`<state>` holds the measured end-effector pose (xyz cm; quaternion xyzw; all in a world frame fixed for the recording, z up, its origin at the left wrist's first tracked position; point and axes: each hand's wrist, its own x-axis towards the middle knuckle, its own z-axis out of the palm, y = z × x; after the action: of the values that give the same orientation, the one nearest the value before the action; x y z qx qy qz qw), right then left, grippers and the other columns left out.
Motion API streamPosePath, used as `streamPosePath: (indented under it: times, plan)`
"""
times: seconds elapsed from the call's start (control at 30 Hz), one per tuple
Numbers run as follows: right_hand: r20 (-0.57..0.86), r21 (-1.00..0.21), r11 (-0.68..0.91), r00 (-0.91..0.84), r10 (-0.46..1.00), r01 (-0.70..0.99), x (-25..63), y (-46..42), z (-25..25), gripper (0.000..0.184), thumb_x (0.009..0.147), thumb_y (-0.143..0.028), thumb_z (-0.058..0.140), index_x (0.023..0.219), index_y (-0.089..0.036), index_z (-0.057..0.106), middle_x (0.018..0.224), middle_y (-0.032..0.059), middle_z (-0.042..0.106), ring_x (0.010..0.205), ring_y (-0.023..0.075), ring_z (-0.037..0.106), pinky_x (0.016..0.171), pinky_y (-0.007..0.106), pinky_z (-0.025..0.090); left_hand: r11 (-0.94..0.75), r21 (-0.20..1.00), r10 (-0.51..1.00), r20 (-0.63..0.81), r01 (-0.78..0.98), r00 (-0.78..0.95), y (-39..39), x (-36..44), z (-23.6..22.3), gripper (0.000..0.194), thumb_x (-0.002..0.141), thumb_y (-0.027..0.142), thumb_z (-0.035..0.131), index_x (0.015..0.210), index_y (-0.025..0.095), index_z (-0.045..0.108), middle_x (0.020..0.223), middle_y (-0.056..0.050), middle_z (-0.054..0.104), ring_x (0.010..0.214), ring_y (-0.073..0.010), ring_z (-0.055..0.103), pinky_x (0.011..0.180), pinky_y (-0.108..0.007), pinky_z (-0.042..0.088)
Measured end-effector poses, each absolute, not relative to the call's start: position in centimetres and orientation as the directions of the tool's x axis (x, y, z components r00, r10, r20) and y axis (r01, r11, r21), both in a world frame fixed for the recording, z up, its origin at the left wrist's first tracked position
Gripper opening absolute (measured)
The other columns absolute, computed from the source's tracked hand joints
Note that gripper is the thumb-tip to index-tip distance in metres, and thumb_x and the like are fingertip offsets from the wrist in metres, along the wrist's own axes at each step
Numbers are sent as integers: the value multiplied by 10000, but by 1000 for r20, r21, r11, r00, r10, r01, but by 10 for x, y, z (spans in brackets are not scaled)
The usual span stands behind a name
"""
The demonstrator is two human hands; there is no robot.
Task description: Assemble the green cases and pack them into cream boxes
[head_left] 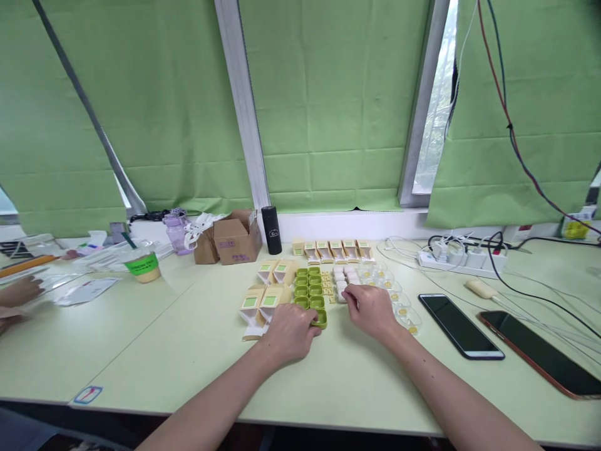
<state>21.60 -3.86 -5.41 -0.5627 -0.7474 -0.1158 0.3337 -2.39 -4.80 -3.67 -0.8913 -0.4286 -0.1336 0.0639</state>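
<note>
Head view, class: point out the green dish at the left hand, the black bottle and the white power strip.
Green dish point(322, 324): head view, on its front wall.
Black bottle point(271, 230): head view, mid-side.
White power strip point(457, 265): head view, on its front side.

This looks like an office or light packing workroom: joined pale tables point(154, 369) run beneath windows with green blinds point(328, 106), holding a power strip point(462, 262), phones, a drink cup point(143, 267) and rows of cartons point(269, 301) and green trays point(316, 289), with another person's hand point(21, 291) at the left.
</note>
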Motion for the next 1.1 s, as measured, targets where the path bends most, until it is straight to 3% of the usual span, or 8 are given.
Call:
streamPosePath:
  times: [0.13, 0.23, 0.37, 0.57, 0.83, 1.1]
  plan:
    - [642, -205, 358, -151, 752, 911, 215, -39, -55, 233, 959, -214, 528, 789, -204, 687, 689, 21, 728, 595, 146, 606, 587, 290, 212, -648, 43, 676, 492, 760, 549, -47, -28, -32, 155, 958, 374, 624, 963, 219, 614, 725, -28, 706, 634, -223, 651, 593, -342, 394]
    - [664, -205, 374, -152, 732, 905, 213, -40, -55, 248, 962, -219, 516, 773, -204, 677, 677, 16, 720, 581, 143, 596, 583, 287, 211, -653, 85, 623, 626, 753, 469, -36, -32, -26, 73, 1000, 286, 533, 992, 231, 581, 674, 3, 675, 606, -202, 642, 610, -334, 417]
    - [714, -198, 374, -127, 688, 906, 218, -39, -51, 298, 984, -257, 495, 753, -199, 674, 635, 15, 699, 548, 139, 579, 577, 284, 217, -625, 138, 615, 693, 768, 376, -16, -39, -14, 113, 1000, 229, 501, 1099, 241, 555, 725, 12, 704, 669, -215, 662, 702, -359, 462]
    - [722, -287, 189, 83, 686, 939, 246, -35, -34, 338, 1017, -317, 460, 818, -198, 707, 628, 34, 704, 559, 164, 600, 589, 287, 236, -557, 155, 688, 636, 816, 349, 19, -45, 8, 198, 991, 223, 481, 1168, 210, 570, 816, -22, 737, 820, -248, 705, 921, -442, 429]
    - [464, -102, 69, -14, 886, 992, 240, -33, -31, 242, 1010, -292, 541, 868, -222, 724, 714, 66, 744, 604, 184, 628, 597, 316, 166, -378, 54, 809, 504, 924, 301, 80, -47, 16, 274, 969, 219, 471, 1209, 199, 602, 1050, -116, 754, 1065, -322, 676, 998, -489, 372]
    - [524, -168, 69, 30, 851, 983, 243, -32, -32, 288, 1024, -296, 488, 863, -219, 714, 730, 59, 755, 615, 184, 620, 587, 306, 162, -282, 35, 878, 412, 959, 243, 136, -42, 15, 416, 911, 202, 517, 1317, 140, 582, 1187, -197, 705, 1189, -383, 576, 1006, -519, 378]
